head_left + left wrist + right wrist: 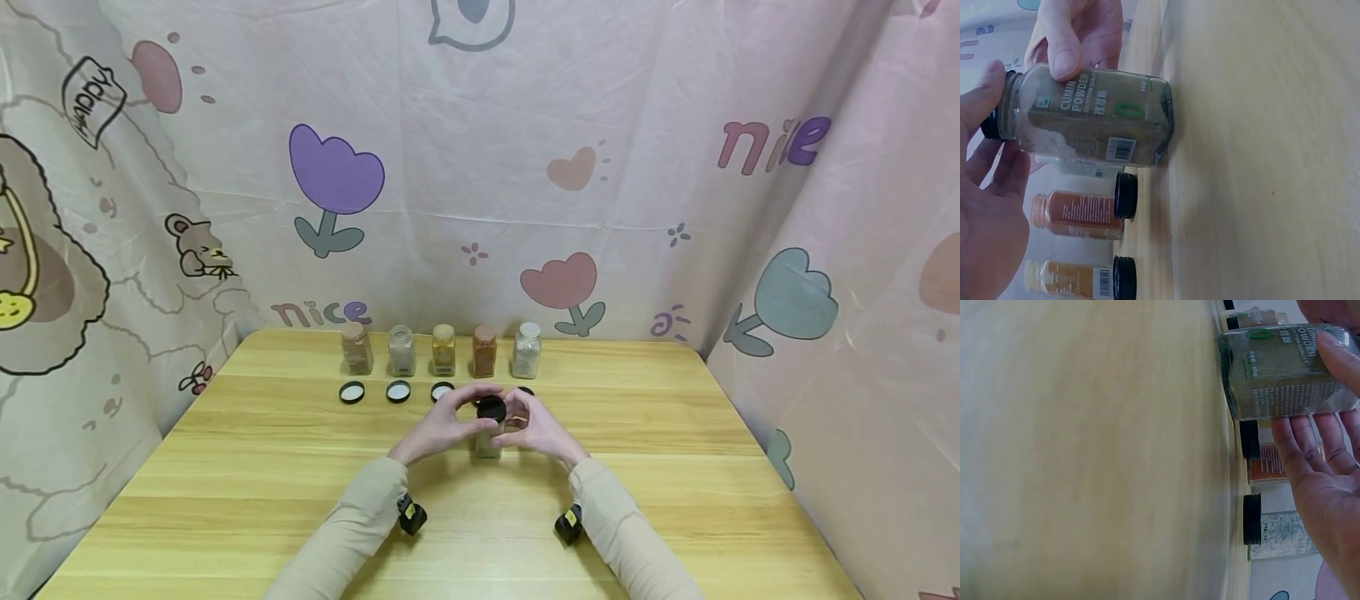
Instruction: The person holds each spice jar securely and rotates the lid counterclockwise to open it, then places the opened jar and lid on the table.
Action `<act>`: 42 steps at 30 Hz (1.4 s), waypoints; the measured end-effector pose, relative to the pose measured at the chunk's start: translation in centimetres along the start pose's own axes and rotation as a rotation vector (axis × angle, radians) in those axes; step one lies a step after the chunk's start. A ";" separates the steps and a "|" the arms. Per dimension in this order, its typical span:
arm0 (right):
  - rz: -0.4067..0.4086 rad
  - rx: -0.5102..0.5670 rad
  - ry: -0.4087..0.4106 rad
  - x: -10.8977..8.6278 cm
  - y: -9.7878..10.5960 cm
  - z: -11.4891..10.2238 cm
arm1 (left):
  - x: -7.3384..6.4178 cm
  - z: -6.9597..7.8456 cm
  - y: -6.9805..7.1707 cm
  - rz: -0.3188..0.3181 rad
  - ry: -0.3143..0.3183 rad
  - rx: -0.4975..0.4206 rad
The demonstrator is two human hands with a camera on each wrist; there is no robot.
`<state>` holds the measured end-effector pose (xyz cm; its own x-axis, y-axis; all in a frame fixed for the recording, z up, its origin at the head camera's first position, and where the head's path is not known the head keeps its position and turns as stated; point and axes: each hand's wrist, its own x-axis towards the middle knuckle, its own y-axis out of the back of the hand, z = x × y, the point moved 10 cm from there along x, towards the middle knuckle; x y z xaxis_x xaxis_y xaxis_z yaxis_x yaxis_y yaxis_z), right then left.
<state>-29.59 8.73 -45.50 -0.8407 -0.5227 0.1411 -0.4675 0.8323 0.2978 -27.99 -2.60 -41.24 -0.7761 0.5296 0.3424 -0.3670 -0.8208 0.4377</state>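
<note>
A clear glass jar of cumin powder (488, 448) with a black lid (491, 407) stands upright on the table between both hands. My left hand (452, 421) holds the lid, thumb on one side and fingers on the other, as the left wrist view shows. The right hand (536, 429) grips the jar's glass body (1279, 369), its thumb across the label and fingers on the opposite side. Brownish powder fills most of the jar, with a paler patch near the neck in the left wrist view.
Behind the hands stands a row of lidless jars: brown (357, 352), whitish (402, 353), yellow (444, 353), orange-red (484, 353) and white (527, 353). Black lids lie before them, including a left one (352, 392) and another (398, 391); the hands partly cover others. A patterned curtain (450, 167) hangs behind.
</note>
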 end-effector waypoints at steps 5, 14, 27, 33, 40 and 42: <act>0.003 -0.001 -0.004 0.0 0.0 0.0 | 0.0 0.0 0.3 0.047 -0.008 0.012; 0.000 0.002 -0.017 -0.1 0.0 0.1 | -0.2 0.2 0.9 0.120 -0.055 -0.018; -0.001 -0.005 -0.021 -0.2 0.2 0.2 | -0.5 1.1 1.5 0.143 -0.149 -0.069; 0.014 -0.008 -0.027 -0.6 1.1 0.3 | -0.5 1.1 1.3 0.119 -0.118 -0.155; 0.023 -0.030 -0.048 -1.3 2.9 0.8 | -0.6 0.3 1.3 0.135 -0.037 -0.247; 0.029 -0.045 -0.063 -1.6 3.5 0.9 | -0.7 0.4 1.1 0.131 -0.050 -0.229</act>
<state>-30.17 12.63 -45.55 -0.8699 -0.4848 0.0912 -0.4311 0.8370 0.3371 -27.65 -3.82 -40.68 -0.8007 0.4204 0.4268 -0.3755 -0.9073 0.1893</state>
